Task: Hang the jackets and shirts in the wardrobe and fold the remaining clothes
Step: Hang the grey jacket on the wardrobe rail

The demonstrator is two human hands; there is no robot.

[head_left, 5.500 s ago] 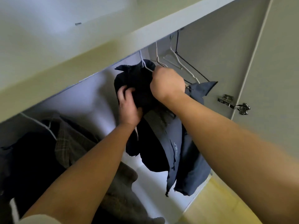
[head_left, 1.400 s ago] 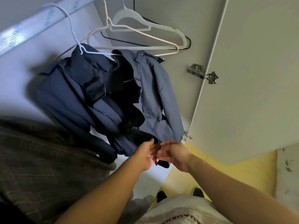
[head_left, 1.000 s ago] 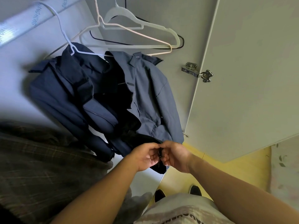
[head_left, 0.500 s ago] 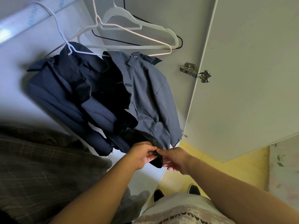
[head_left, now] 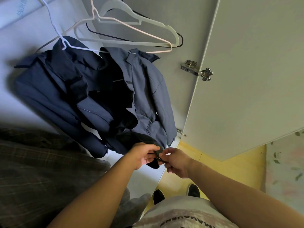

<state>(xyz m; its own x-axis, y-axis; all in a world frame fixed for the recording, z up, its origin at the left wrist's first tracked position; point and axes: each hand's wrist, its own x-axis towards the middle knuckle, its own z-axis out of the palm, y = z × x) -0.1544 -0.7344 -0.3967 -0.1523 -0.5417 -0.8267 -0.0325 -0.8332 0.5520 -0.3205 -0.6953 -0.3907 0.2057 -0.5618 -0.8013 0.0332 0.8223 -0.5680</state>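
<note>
This is a home, at an open built-in wardrobe in what looks like a bedroom. Above the fingers, a navy jacket hangs on a white wire hanger. Higher still, bare plastic hangers hang near a shiny rail. Right of the fingers stands the pale wardrobe door on a metal hinge. Left of them hangs a brown plaid garment. Below and to the right are yellow flooring and a pale floral-patterned surface.

Wardrobe rail with a navy jacket on a white hanger, spare hangers alongside
</note>
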